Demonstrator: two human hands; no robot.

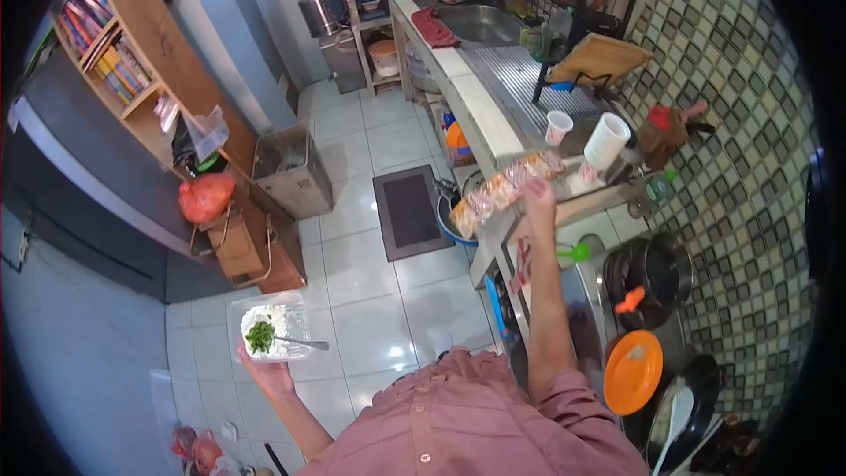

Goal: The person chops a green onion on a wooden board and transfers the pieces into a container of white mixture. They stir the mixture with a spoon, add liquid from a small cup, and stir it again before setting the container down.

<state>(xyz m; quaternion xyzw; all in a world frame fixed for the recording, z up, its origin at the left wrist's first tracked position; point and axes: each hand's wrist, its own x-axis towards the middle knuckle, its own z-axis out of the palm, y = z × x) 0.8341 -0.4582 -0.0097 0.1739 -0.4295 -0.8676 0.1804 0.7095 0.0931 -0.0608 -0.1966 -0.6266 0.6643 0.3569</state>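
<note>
My left hand [269, 376] is closed on a clear plastic container [296, 324], out over the floor at the lower left. Inside it lie a white, crumbly food [259, 316] and a heap of chopped green leaves [261, 336]. A metal spoon [304, 343] rests in it, handle over the rim. At the counter's near end, my right hand [538, 197] grips a long, patterned plastic packet [498, 199] in orange, pink and white; its contents I cannot make out. The packet's far end sticks out past the counter edge, above a blue basin [450, 227].
Stacked white cups [607, 141] and a single cup [558, 127] stand beyond my right hand. Nearer me on the right are a dark pot [665, 269], an orange plate [633, 372] and a pan with a white spatula [677, 414]. A grey bin [295, 174] and a dark mat [413, 211] are on the floor.
</note>
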